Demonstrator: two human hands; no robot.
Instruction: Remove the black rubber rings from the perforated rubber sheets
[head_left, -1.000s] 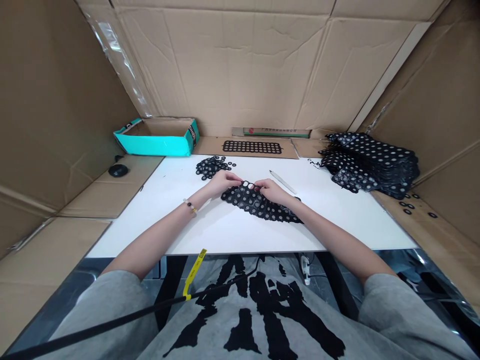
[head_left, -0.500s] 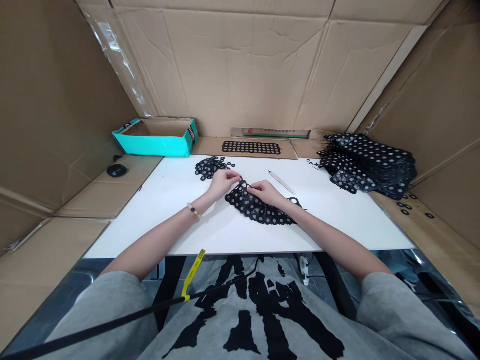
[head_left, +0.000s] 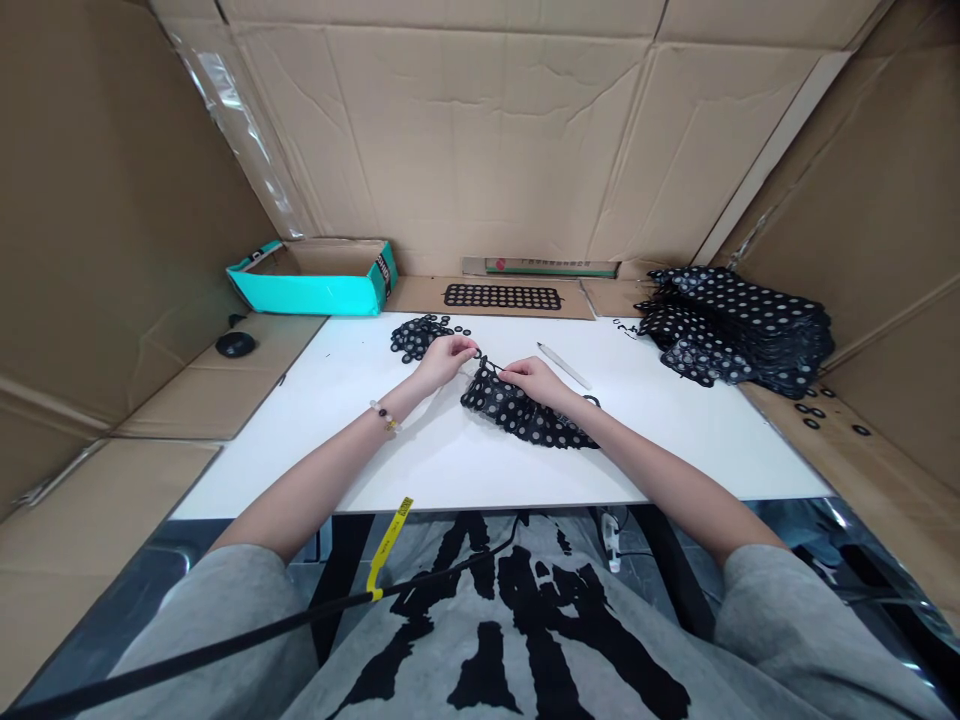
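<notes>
My left hand (head_left: 448, 362) pinches a small black ring at the upper left corner of a black perforated sheet (head_left: 529, 415). The thumb and fingers of my right hand (head_left: 534, 380) grip the sheet's upper edge. This sheet is full of round holes, through which the white shows, and it hangs in a bent, slanted shape above the tabletop. Part of its right end is hidden behind my right forearm. Just beyond my left hand lies a pile of loose black rings (head_left: 417, 337).
A white pen (head_left: 564, 366) lies right of centre on the white table (head_left: 420, 470). One flat perforated sheet (head_left: 502, 296) rests at the back on cardboard. A large stack of black sheets (head_left: 757, 325) stands right. A turquoise box (head_left: 311, 294) and a black round object (head_left: 235, 344) are left.
My left hand has drawn slightly left with the ring, away from my right hand. The sheet's left end has shifted slightly right and its corner looks stretched.
</notes>
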